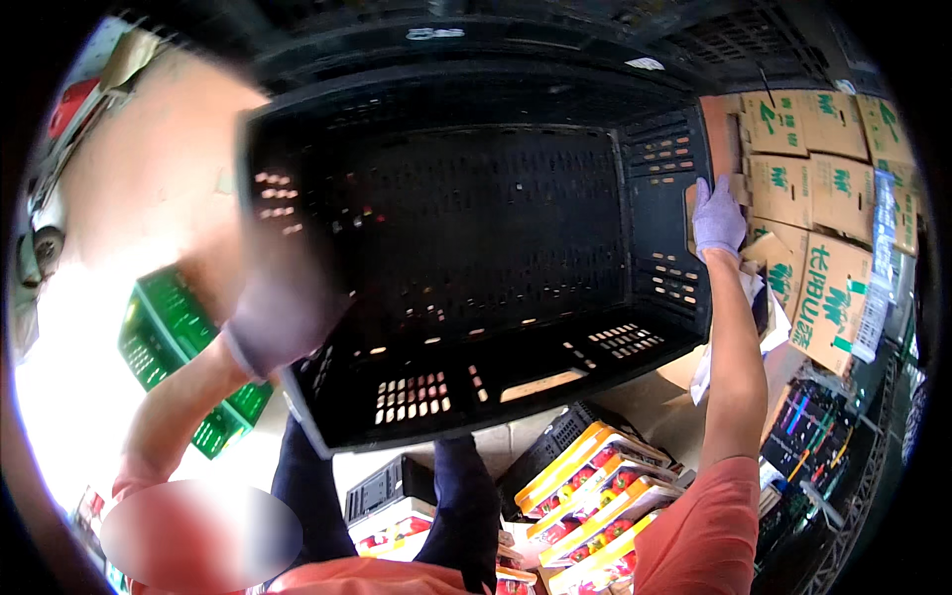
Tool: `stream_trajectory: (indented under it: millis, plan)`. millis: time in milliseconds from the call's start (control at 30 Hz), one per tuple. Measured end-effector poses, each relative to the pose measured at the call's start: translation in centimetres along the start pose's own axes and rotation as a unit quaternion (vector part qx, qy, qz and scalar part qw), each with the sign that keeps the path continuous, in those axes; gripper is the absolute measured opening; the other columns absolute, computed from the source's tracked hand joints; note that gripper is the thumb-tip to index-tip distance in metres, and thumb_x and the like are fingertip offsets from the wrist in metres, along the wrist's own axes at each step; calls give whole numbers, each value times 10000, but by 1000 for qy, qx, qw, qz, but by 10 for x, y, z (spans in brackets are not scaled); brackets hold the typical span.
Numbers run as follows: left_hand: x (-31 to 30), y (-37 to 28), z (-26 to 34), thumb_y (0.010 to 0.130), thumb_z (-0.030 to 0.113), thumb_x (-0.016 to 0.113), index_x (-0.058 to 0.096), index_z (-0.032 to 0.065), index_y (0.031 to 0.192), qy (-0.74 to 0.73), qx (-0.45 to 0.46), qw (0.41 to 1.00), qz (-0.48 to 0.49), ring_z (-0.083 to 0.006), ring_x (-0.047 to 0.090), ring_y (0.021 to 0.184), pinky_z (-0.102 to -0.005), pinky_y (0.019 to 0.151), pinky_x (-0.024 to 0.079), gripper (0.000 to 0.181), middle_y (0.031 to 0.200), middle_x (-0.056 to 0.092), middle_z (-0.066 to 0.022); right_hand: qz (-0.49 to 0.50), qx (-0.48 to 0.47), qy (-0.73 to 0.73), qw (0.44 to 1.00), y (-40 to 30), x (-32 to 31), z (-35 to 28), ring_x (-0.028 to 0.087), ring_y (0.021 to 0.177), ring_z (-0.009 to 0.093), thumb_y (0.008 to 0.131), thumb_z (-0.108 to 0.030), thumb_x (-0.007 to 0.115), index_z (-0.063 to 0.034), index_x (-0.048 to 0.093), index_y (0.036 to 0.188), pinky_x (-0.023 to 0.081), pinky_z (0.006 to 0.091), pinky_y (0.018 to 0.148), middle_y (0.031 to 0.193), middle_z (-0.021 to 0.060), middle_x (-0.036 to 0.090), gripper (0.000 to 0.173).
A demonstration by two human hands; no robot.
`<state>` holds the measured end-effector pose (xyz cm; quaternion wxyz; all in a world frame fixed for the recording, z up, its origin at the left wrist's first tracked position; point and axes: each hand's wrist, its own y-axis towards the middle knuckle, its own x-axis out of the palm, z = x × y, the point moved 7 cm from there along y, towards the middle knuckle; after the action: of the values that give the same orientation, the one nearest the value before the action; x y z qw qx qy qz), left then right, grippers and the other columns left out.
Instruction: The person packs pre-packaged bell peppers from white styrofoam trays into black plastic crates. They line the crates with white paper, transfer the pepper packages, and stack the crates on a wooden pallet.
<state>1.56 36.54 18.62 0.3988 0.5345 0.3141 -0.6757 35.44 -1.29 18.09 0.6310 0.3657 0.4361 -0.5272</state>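
A large black plastic crate (pixel 476 223) is tilted in front of me, its open side facing up towards me. Small slots pierce its walls. On its right end, my right hand (pixel 718 219), in a light purple glove, grips the rim by the handle opening. My left hand (pixel 286 320), in a similar glove, is blurred over the crate's left end. Its fingers cannot be made out, so its hold on that wall is unclear. No large item shows inside the crate, though a few tiny bright specks dot its dark floor.
More black crates (pixel 520 37) stand beyond. Printed cardboard boxes (pixel 773 186) are stacked at right. A green plastic crate (pixel 167 320) sits on the floor at left. Packs of red and yellow peppers (pixel 595 498) and a black crate (pixel 390 487) lie near my legs. A person is partly visible lower left.
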Motion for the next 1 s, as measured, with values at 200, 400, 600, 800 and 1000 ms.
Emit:
stream_trajectory:
  millis: [200,400,600,800,1000]
  plan:
    - [-1,4,-12,680,68,623,561,94,1079,-13,-112,990,-88,-315,520,946,-417,777,433,405,1060,520,-137,-10,80,59,995,1,20,27,577,925,370,854,-533,398,-78,471,1198,452,442,802,1019,224,591,575]
    - [-42,-60,-20,703,44,641,444,2,1181,4,-451,859,244,-276,495,969,-385,850,382,519,1086,499,-159,-55,99,208,972,-21,35,21,573,893,389,811,-493,497,-23,566,989,444,426,755,914,231,610,507]
    - [36,-85,-33,834,13,530,547,3,1024,-271,-533,763,246,-83,519,711,-212,621,432,191,780,566,-38,-26,107,269,957,-57,20,63,586,793,363,815,-382,565,1,583,913,434,394,693,834,206,619,396]
    - [17,-47,-40,827,46,537,558,11,1022,-357,-554,684,313,-105,499,618,-244,576,427,199,697,544,-52,-16,76,203,976,-34,14,82,568,871,390,858,-399,491,4,532,1042,432,408,745,944,230,604,445]
    - [13,-40,-39,802,100,562,537,41,998,-266,-576,709,308,-342,604,640,-381,553,486,207,747,607,-189,60,122,147,980,-27,40,65,526,984,414,885,-396,446,40,468,1092,412,432,818,1074,259,551,483]
